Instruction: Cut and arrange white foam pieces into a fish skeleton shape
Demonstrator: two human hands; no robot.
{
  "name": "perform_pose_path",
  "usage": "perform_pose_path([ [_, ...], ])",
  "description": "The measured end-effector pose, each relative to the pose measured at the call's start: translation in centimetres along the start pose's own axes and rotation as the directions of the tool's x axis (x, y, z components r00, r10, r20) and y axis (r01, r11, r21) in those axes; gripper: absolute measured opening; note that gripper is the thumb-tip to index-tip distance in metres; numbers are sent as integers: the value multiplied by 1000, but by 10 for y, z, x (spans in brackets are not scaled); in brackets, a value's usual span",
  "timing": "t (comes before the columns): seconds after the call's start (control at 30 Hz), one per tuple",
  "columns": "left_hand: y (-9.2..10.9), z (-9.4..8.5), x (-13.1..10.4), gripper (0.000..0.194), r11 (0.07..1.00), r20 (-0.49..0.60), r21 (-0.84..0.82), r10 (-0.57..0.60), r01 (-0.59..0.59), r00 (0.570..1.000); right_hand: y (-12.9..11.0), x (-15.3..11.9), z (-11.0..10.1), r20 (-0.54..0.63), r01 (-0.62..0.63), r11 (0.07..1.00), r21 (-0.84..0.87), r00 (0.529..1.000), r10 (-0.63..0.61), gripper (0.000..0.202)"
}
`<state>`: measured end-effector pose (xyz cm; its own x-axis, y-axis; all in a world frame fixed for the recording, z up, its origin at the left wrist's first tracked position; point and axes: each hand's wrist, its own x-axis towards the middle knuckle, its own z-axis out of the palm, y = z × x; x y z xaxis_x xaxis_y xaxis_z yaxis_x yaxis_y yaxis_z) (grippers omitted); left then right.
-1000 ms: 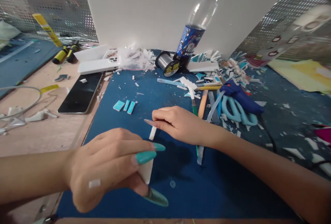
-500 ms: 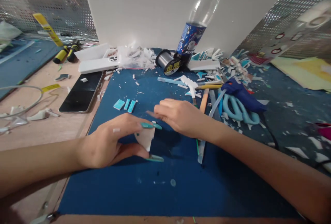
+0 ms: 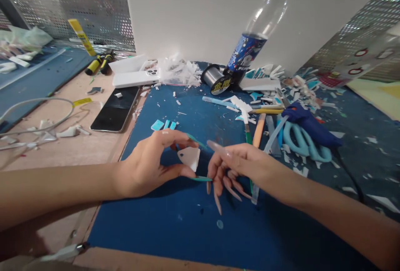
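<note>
My left hand (image 3: 146,160), with long teal nails, grips a small white flat piece (image 3: 190,160) between thumb and fingers. The piece is roughly fan-shaped, with a dark hole or dot near its left end. Close on the right, my right hand (image 3: 239,162) has its thumb stretched out and its long pale nails spread downward. Nothing shows between those fingers. Its fingertips are near the left thumb's nail; whether they touch is unclear. Small bright-blue pieces (image 3: 158,125) lie just beyond my left hand on the blue mat (image 3: 150,229).
Behind stand a wire spool (image 3: 215,80) and a tilted cola bottle (image 3: 246,52) amid white scraps. To the right lie a green-handled tool (image 3: 248,137), light-blue scissors (image 3: 304,144) and a dark-blue glue gun (image 3: 312,125). A phone (image 3: 115,110) rests at left.
My right hand has turned over, its fingers now spreading downward beside the white piece. My left hand still holds that piece. The whole view has shifted, with the scene moving right.
</note>
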<state>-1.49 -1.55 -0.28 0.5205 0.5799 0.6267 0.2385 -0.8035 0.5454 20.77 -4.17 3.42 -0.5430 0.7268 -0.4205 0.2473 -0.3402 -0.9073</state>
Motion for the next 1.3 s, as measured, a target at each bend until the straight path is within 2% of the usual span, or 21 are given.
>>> perform_pose_path([
  [0.07,-1,1,0,39,1000,-7,9,-14,14,1000,5,1,0,18,-2,999,48,1000,1,48],
  [0.2,-3,2,1,39,998,39,18,-52,52,998,13,4,0,-38,-8,994,110,999,12,37],
  [0.4,-4,-2,4,48,996,116,63,-76,69,990,17,4,4,-90,-1,989,150,996,14,38],
  [0.57,-4,-6,7,45,981,208,195,-38,-3,977,17,1,9,-191,-22,998,64,981,34,35],
  [0.67,-7,-7,7,45,975,237,220,-20,-33,971,18,0,10,-232,-23,1000,-3,972,21,34],
  [0.83,-12,-5,8,43,968,239,245,0,-60,971,20,-1,9,-253,-58,995,-87,967,34,34],
  [1.03,-13,-4,10,40,966,244,254,-11,-53,970,20,-1,12,-279,-11,984,-176,960,-39,31],
  [1.3,-13,-3,10,44,954,250,297,-35,-42,968,22,1,11,-288,-3,973,-230,955,-65,31],
])
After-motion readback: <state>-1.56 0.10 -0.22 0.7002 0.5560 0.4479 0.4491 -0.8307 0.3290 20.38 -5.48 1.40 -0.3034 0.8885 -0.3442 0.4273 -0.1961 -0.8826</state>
